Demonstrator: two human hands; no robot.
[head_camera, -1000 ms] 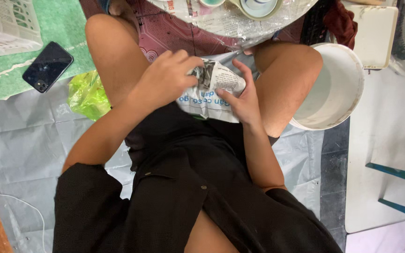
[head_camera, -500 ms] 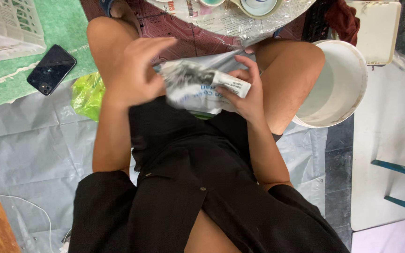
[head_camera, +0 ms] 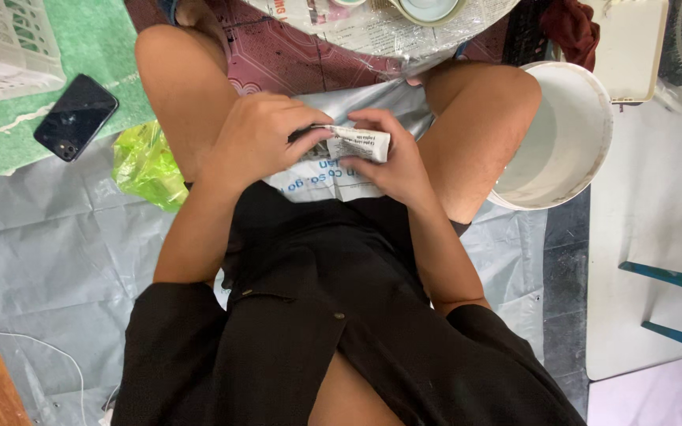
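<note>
Folded newspaper strip (head_camera: 359,143), held over the lap

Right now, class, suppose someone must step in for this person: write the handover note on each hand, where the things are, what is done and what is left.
Left hand: closed over the left end of a small folded piece of newspaper, fingertips pinching it.
Right hand: grips the same piece from the right and from beneath, thumb on top.
Where: the piece is held over the lap, above a printed sheet lying between the knees. White bucket by the right knee, green plastic bag and black phone to the left.
Done: the newspaper is folded into a narrow strip.
Left: it is not yet set down; what follows cannot be told.
</note>
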